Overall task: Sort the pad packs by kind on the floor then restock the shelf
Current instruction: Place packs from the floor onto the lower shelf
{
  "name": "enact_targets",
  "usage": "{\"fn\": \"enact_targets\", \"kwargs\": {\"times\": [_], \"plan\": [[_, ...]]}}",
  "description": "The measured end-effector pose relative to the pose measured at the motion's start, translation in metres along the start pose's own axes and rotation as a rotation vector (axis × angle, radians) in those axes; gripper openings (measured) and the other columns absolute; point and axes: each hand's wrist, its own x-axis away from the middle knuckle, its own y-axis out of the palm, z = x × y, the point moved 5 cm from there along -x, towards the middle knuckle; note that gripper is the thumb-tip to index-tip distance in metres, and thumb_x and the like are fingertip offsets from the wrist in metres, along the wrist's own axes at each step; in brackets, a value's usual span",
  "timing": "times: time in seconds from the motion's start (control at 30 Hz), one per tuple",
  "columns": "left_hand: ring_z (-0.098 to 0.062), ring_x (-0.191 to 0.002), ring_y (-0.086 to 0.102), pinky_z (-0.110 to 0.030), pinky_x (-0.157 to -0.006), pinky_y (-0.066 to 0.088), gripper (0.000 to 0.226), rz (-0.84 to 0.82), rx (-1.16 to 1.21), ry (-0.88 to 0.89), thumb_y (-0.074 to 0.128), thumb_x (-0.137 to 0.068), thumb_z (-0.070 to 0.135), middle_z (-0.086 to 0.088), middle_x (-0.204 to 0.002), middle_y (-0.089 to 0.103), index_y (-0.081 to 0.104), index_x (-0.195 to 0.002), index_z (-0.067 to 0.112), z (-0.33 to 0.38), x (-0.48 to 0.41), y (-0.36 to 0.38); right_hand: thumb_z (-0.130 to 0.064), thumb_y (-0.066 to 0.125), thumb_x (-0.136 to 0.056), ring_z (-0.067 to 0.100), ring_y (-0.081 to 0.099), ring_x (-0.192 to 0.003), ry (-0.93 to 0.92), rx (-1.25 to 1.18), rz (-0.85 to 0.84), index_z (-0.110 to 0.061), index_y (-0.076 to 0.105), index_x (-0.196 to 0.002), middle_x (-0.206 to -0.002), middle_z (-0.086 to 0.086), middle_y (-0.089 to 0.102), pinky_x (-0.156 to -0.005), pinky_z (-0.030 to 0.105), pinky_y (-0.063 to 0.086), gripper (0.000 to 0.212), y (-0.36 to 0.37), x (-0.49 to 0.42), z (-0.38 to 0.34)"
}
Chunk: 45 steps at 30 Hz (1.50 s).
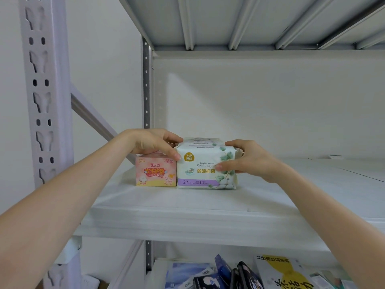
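A white pad pack with green leaves and a purple band (205,170) stands on the white shelf (187,207), with more white packs lined up behind it. My left hand (155,142) grips its upper left corner, thumb down the front. My right hand (248,158) grips its right side, thumb on the front face. A smaller pink and yellow pack (155,172) stands touching it on the left, partly under my left hand.
The shelf's grey upright (44,90) rises at the left and a diagonal brace (93,115) runs behind it. The upper shelf's underside (250,19) is overhead. Several blue, black and yellow packs (239,274) lie on the shelf below.
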Motion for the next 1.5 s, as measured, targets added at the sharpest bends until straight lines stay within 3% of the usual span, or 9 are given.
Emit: {"fn": "enact_targets", "kwargs": {"times": [0.13, 0.27, 0.4, 0.63, 0.73, 0.83, 1.13, 1.4, 1.5], "plan": [[-0.008, -0.111, 0.064, -0.031, -0.091, 0.054, 0.104, 0.084, -0.05, -0.005, 0.091, -0.051, 0.031, 0.01, -0.131, 0.061, 0.044, -0.143, 0.018, -0.002, 0.006, -0.002, -0.05, 0.088, -0.03, 0.016, 0.07, -0.094, -0.004, -0.003, 0.014, -0.015, 0.051, -0.134, -0.109, 0.001, 0.069, -0.081, 0.038, 0.059, 0.116, 0.001, 0.004, -0.001], [0.002, -0.118, 0.054, -0.023, -0.089, 0.052, 0.111, 0.161, -0.109, 0.011, 0.091, -0.049, 0.042, 0.013, -0.139, 0.052, 0.04, -0.146, 0.022, -0.001, 0.014, -0.002, -0.05, 0.089, -0.036, 0.02, 0.064, -0.107, 0.003, 0.04, 0.057, -0.017, 0.045, -0.14, -0.12, 0.001, 0.062, -0.094, 0.042, 0.053, 0.118, 0.001, 0.007, -0.001], [-0.001, -0.132, 0.038, -0.03, -0.107, 0.039, 0.116, 0.309, -0.164, 0.075, 0.086, -0.042, 0.052, 0.011, -0.148, 0.042, 0.039, -0.145, 0.028, 0.002, 0.025, 0.002, -0.045, 0.09, -0.05, 0.021, 0.053, -0.122, -0.022, 0.111, 0.118, -0.016, 0.037, -0.145, -0.137, -0.001, 0.051, -0.105, 0.043, 0.043, 0.113, 0.0, 0.01, -0.002], [-0.013, -0.141, 0.033, -0.032, -0.112, 0.028, 0.087, 0.682, -0.285, 0.131, 0.082, -0.07, 0.043, 0.004, -0.151, 0.04, 0.042, -0.144, 0.024, 0.002, 0.051, 0.022, -0.042, 0.087, -0.064, 0.021, 0.046, -0.128, -0.092, 0.199, 0.282, -0.017, 0.031, -0.147, -0.142, 0.002, 0.046, -0.104, 0.039, 0.041, 0.103, 0.006, 0.024, -0.006], [-0.021, -0.141, 0.033, -0.041, -0.119, 0.018, 0.078, 0.873, -0.414, 0.179, 0.074, -0.081, 0.041, -0.002, -0.152, 0.039, 0.039, -0.146, 0.016, 0.004, 0.063, 0.044, -0.035, 0.081, -0.073, 0.023, 0.045, -0.128, -0.18, 0.301, 0.361, -0.016, 0.032, -0.146, -0.144, 0.004, 0.044, -0.099, 0.034, 0.039, 0.089, 0.009, 0.04, -0.013], [-0.021, -0.143, 0.03, -0.042, -0.119, 0.008, 0.072, 0.961, -0.537, 0.275, 0.067, -0.087, 0.036, -0.006, -0.154, 0.034, 0.037, -0.146, 0.009, 0.008, 0.077, 0.069, -0.035, 0.071, -0.083, 0.025, 0.044, -0.128, -0.244, 0.446, 0.402, -0.018, 0.034, -0.145, -0.143, 0.003, 0.045, -0.098, 0.036, 0.038, 0.074, 0.013, 0.063, -0.019], [-0.024, -0.147, 0.022, -0.044, -0.12, 0.005, 0.063, 0.891, -0.896, 0.349, 0.05, -0.095, 0.042, -0.006, -0.158, 0.027, 0.033, -0.148, 0.014, 0.016, 0.126, 0.136, -0.047, 0.049, -0.093, 0.022, 0.031, -0.139, -0.242, 0.914, 0.375, -0.021, 0.028, -0.148, -0.155, 0.001, 0.03, -0.111, 0.044, 0.024, 0.065, 0.027, 0.15, -0.024], [-0.021, -0.15, 0.008, -0.042, -0.119, -0.007, 0.067, 0.769, -1.053, 0.304, 0.039, -0.096, 0.047, -0.005, -0.162, 0.014, 0.019, -0.153, 0.018, 0.005, 0.167, 0.223, -0.045, 0.046, -0.094, 0.022, 0.018, -0.147, -0.143, 1.088, 0.291, -0.017, 0.025, -0.148, -0.159, 0.006, 0.021, -0.117, 0.051, 0.012, 0.064, 0.04, 0.243, 0.009], [-0.023, -0.15, 0.011, -0.044, -0.119, -0.004, 0.067, 0.744, -1.075, 0.295, 0.042, -0.096, 0.046, -0.007, -0.161, 0.017, 0.023, -0.152, 0.016, 0.003, 0.18, 0.257, -0.045, 0.046, -0.094, 0.022, 0.017, -0.147, -0.113, 1.079, 0.277, -0.017, 0.025, -0.148, -0.159, 0.007, 0.021, -0.117, 0.052, 0.01, 0.064, 0.037, 0.274, 0.027]]}}
